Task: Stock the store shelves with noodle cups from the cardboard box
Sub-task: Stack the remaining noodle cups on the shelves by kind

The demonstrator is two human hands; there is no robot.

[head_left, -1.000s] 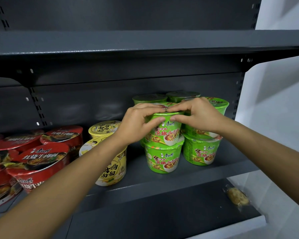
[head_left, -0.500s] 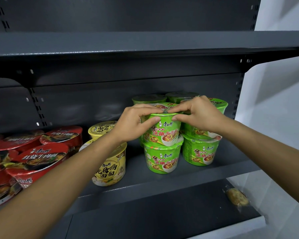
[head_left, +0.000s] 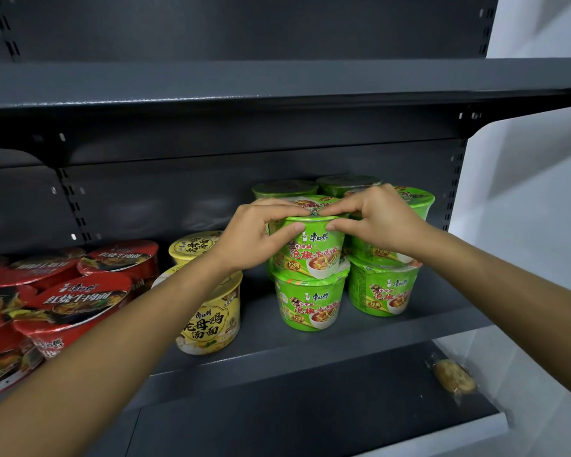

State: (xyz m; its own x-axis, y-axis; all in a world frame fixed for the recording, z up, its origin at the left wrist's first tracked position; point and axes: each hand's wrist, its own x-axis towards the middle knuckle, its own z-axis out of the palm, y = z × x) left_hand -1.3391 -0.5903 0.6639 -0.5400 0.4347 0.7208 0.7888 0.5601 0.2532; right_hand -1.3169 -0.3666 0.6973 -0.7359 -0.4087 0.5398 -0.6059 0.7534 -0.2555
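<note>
The top green noodle cup (head_left: 310, 249) sits stacked on a second green cup (head_left: 310, 300) on the grey shelf (head_left: 409, 328), with the left hand (head_left: 254, 239) and right hand (head_left: 379, 219) pinching its rim. Red cups (head_left: 80, 301) and yellow cups (head_left: 211, 321) are already stocked; the cardboard box is out of view, so what remains is unclear.

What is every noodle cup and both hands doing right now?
top green cup: sealed, upright, stacked on another, held by both hands
lower green cup: sealed, upright, on the shelf
right green stack: two high, upright
yellow cups: sealed, front one tilted
red cups: sealed, piled, tilted
left hand: gripping the top cup's rim
right hand: gripping the same rim
wrapped snack: lying on the lower shelf
</note>
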